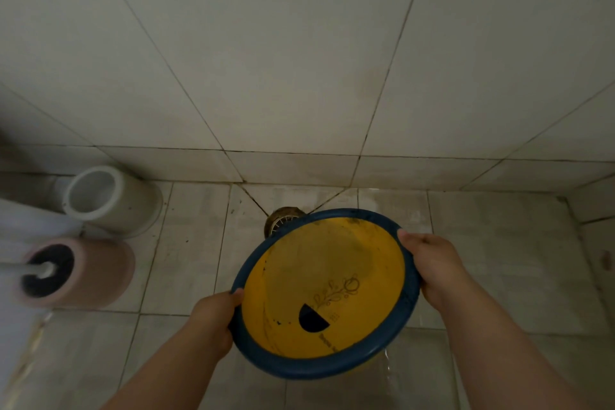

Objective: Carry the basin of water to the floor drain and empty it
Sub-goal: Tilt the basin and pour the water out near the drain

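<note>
While left hand (215, 316) and right hand (432, 266) grip it, basin (316, 283) tilts.

The basin (299, 367) covers the near part of the drain (283, 218). Only the thumbs show at its rim; the fingers of the left hand (216, 313) and the right hand (432, 263) are hidden behind the basin. The print (327, 341) on its yellow part is too small to read. At the left edge the handle of the brush (46, 271) is cut off (and blurred), like the white shape (20, 220) just beyond it.
</note>
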